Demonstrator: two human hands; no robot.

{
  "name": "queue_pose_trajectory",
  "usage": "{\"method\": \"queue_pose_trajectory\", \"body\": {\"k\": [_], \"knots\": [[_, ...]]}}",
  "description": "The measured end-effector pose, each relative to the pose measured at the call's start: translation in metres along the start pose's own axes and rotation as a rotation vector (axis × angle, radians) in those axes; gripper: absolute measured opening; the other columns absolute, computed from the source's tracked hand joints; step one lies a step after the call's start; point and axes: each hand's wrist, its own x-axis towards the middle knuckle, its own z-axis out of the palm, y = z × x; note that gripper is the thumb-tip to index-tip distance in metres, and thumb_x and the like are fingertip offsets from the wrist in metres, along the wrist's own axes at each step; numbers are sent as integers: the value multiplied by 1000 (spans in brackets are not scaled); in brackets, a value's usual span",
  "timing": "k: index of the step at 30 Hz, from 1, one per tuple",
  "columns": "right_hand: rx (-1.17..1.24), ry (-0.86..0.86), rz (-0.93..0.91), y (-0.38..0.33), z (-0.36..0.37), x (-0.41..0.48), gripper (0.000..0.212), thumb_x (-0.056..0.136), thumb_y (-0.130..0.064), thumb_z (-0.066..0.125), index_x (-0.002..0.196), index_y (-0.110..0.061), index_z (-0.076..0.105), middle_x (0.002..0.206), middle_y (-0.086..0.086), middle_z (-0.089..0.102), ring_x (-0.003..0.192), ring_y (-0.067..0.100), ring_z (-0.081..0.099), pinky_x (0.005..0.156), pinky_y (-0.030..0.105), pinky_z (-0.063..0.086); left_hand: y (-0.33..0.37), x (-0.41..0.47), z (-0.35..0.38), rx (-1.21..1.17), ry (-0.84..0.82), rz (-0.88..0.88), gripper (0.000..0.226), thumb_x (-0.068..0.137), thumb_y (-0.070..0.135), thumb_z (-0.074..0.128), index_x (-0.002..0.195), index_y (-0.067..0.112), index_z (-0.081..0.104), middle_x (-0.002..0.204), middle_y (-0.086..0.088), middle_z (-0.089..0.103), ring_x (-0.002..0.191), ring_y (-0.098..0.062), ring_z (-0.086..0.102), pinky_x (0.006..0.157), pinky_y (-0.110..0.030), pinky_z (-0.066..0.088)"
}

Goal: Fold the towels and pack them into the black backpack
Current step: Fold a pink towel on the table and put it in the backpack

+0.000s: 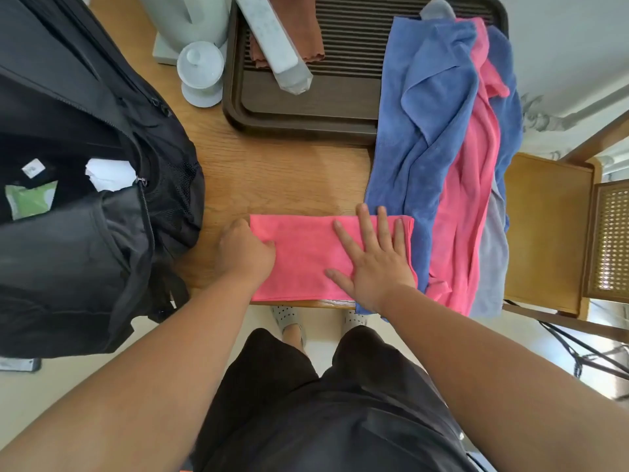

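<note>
Presently the folded pink towel [306,253] is laid flat on the wooden table [282,172], close to its near edge, as a rectangle whose long axis runs from left to right. Its left short edge is taken by the left hand [243,252], whose fingers are curled onto the cloth at that end; whether the thumb is tucked beneath cannot be told. Its right half is pressed down by the right hand [374,264], laid flat with fingers straight and spread, nothing being gripped.

The next fold is judged to fall across the long axis. The left end would be carried over toward the right, with the flat hand serving as anchor.

The black backpack [68,250] lies just beside the left hand, a compartment unzipped and facing up. That hand is therefore the nearer one for packing, and the bundle would have to be moved leftward along its own axis.

To the right, against the folded towel's other short edge, unfolded towels are draped over the table: a blue towel [418,131], a second pink towel [466,216] and a grey towel [493,267]. Behind, a dark slatted tray [306,120] is set.
</note>
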Motion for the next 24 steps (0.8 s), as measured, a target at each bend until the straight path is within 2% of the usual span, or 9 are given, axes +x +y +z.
{"method": "queue_pose_trajectory", "body": {"k": [5, 7, 8, 11, 14, 17, 19, 21, 24], "knots": [[-7, 49, 3, -11, 1, 5, 94, 83, -89, 8, 157, -35, -16, 165, 13, -19, 149, 42, -22, 116, 68, -6, -7, 6, -9, -189, 76, -19, 14, 93, 29, 60, 100, 17, 57, 95, -2, 61, 89, -28, 61, 79, -42, 54], [8, 67, -17, -22, -3, 11, 93, 85, -88, 9, 157, -34, -16, 165, 12, -20, 150, 40, -23, 117, 67, -7, -10, 7, -19, -347, 127, -43, 8, 96, 22, 58, 101, 17, 52, 92, 1, 58, 88, -25, 61, 80, -41, 53], [20, 77, -28, -29, -6, 14, 92, 86, -87, 9, 157, -34, -16, 165, 12, -21, 150, 39, -23, 117, 66, -8, -11, 8, -24, -405, 142, -50, 12, 97, 20, 57, 107, 17, 51, 94, 0, 60, 90, -24, 61, 83, -42, 53], [53, 87, -64, -50, -13, 24, 86, 89, -83, 7, 156, -35, -17, 165, 11, -20, 150, 37, -22, 118, 63, -10, -18, 9, -32, -476, 150, -55, 41, 98, 20, 57, 137, 20, 45, 100, -4, 66, 95, -22, 63, 92, -44, 53], [72, 54, -67, -61, -12, 29, 83, 90, -82, 4, 155, -37, -20, 164, 8, -25, 150, 35, -25, 118, 63, -10, -21, 11, -34, -497, 124, -77, 51, 97, 24, 61, 144, 17, 43, 100, -2, 65, 98, -23, 63, 94, -43, 52], [62, 24, -46, -61, -9, 30, 82, 90, -81, 3, 155, -36, -22, 163, 6, -29, 149, 35, -28, 117, 64, -9, -21, 10, -29, -488, 22, -165, 59, 80, 41, 76, 128, 13, 55, 108, -4, 66, 99, -25, 65, 89, -42, 56], [52, 27, -44, -59, -8, 29, 82, 91, -80, 3, 155, -35, -22, 163, 6, -28, 149, 34, -27, 117, 64, -8, -25, 8, -23, -482, -20, -216, 52, 71, 42, 78, 109, 10, 65, 100, -6, 70, 92, -27, 68, 81, -42, 59], [55, 44, -31, -58, -7, 25, 81, 93, -78, 4, 156, -34, -21, 164, 6, -27, 149, 34, -27, 118, 64, -8, -27, 4, -21, -474, -50, -236, 33, 77, 33, 76, 96, 8, 69, 91, -7, 70, 86, -29, 68, 76, -43, 60], [59, 34, 7, -58, -4, 17, 80, 94, -76, 4, 156, -32, -20, 163, 4, -28, 148, 32, -30, 118, 63, -11, -28, 1, -23, -490, -67, -189, 18, 87, 24, 68, 98, 10, 66, 94, -6, 67, 89, -28, 65, 75, -39, 57]]}}
